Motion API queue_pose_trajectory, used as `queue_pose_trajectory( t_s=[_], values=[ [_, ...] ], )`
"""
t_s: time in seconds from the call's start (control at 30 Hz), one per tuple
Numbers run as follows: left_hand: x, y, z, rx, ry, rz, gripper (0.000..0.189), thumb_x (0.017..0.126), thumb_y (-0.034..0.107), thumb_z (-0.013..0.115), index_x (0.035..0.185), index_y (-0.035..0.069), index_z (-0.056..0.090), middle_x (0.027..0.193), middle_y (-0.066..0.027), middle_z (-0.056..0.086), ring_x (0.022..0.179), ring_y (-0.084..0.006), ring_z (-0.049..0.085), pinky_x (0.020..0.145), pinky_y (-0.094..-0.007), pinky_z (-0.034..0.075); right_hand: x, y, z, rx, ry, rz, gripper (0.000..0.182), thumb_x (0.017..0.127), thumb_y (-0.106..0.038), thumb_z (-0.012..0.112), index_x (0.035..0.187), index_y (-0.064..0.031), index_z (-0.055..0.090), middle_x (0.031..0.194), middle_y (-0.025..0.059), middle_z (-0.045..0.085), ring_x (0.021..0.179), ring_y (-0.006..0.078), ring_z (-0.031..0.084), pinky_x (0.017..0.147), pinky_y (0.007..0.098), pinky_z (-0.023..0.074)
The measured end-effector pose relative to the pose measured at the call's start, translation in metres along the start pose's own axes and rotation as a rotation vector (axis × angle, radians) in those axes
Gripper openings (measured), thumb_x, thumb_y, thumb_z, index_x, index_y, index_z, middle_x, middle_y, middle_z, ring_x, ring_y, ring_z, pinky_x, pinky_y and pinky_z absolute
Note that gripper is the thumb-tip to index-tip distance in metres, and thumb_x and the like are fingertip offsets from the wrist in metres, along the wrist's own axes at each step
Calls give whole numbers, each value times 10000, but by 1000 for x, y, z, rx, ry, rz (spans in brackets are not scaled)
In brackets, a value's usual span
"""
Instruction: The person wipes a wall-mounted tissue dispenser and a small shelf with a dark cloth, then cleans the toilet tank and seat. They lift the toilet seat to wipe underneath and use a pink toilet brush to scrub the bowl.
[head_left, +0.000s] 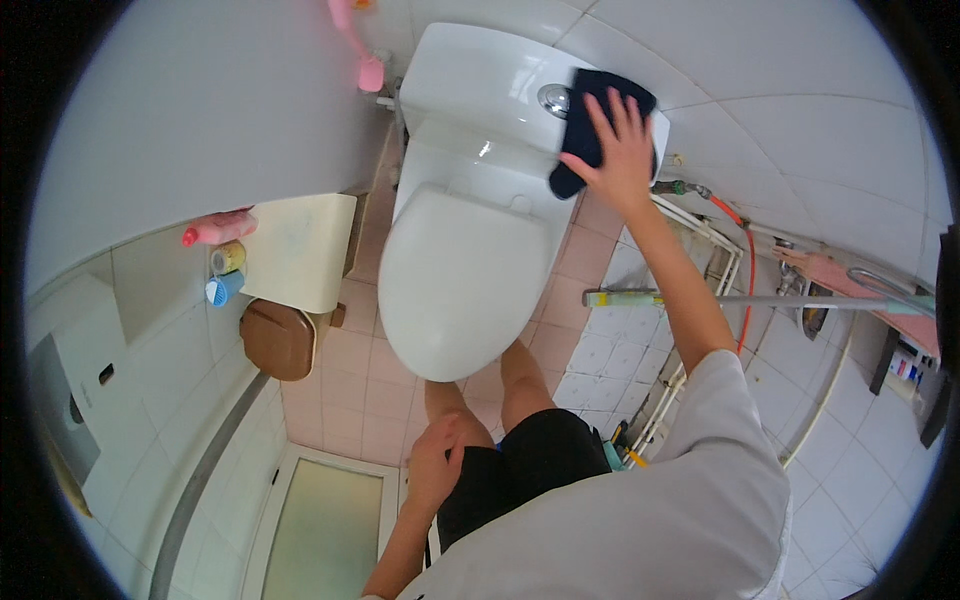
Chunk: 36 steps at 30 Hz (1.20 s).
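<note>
My right hand (619, 154) lies flat with spread fingers on a dark navy cloth (581, 135), pressing it on the right end of the white toilet tank (480, 67). Part of the cloth hangs over the tank's front edge. Just left of it sits the chrome flush button (554, 100). Below the tank, the toilet lid (461, 285) is down. My left hand (435, 461) hangs beside my left thigh, over the edge of my black shorts, with nothing in it and the thumb apart from the fingers.
A pink toilet brush (370, 73) hangs at the tank's left. Left stand a cream cabinet (304, 251), a pink bottle (225, 226) and a brown-lidded bin (277, 340). A long pole (795, 302) crosses behind my right forearm, near an orange hose (750, 262) and white pipes (697, 225).
</note>
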<state>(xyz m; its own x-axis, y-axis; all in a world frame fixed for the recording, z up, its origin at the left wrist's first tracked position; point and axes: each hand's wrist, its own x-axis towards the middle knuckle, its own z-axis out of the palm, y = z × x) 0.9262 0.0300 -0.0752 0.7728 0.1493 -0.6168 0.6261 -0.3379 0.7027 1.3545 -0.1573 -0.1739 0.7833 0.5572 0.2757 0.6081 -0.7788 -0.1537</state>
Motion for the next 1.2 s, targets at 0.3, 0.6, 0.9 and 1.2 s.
queue_pose_trajectory(
  t_s=[0.3, 0.6, 0.9, 1.2],
  values=[
    [10, 5, 0, 203, -90, -1, 318, 863, 108, 594, 1160, 3, 555, 1000, -215, 607, 859, -405, 590, 723, -469, 472, 116, -122, 66, -81, -45, -255, 775, 730, -698, 566, 1401, -339, 424, 1482, 115, 354, 1368, 414, 265, 1060, 683, 137],
    [10, 1, -1, 214, -100, -33, 294, 867, 110, 581, 1139, -1, 562, 1031, -202, 610, 920, -394, 582, 769, -467, 468, 11, -12, 4, 11, -42, -157, 821, 670, -536, 732, 1400, -332, 417, 1459, 82, 374, 1324, 361, 339, 1049, 632, 235],
    [2, -30, -1, 78, -69, -21, 290, 868, 124, 577, 1128, -3, 564, 1053, -208, 609, 942, -390, 586, 807, -460, 477, -113, 53, -8, 112, 74, 213, 694, 689, 32, 695, 1337, -123, 496, 1330, 179, 506, 1217, 358, 491, 986, 387, 417],
    [-1, -58, -1, 145, -58, -43, 285, 845, 121, 590, 1110, 17, 574, 1025, -199, 616, 903, -387, 594, 756, -447, 492, -129, -59, 63, 728, -345, 484, 409, 818, -63, 677, 1192, -119, 520, 1118, 151, 637, 1010, 336, 625, 844, 355, 492]
  ],
)
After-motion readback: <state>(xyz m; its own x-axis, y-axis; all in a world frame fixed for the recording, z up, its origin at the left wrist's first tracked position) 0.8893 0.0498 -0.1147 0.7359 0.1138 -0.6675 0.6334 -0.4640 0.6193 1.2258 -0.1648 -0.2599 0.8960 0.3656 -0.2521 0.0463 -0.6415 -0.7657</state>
